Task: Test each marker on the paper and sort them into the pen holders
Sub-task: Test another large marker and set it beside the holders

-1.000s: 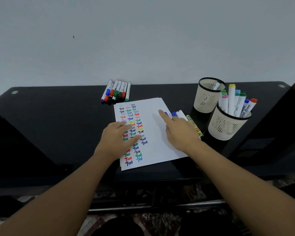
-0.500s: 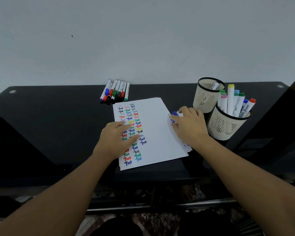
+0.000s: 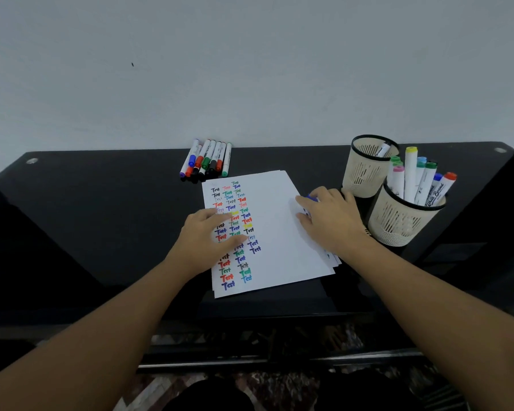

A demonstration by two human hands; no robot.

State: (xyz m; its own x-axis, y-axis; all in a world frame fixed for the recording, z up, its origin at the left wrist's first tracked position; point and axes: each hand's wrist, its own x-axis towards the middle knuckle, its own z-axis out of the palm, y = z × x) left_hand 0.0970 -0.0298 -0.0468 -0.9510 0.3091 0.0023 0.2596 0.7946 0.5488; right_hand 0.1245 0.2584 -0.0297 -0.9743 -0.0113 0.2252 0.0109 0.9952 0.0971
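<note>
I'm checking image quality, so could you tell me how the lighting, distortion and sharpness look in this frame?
Head view: dim, flat light with a bluish cast; wide-angle bowing of the black table edges; soft detail, so writing on the paper is barely legible.

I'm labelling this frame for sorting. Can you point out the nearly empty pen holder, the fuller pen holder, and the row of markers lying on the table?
nearly empty pen holder [image 3: 362, 176]: head view, slotted front wall.
fuller pen holder [image 3: 398, 221]: head view, slotted front wall.
row of markers [image 3: 207, 158]: head view, barrels in mid-row.
</note>
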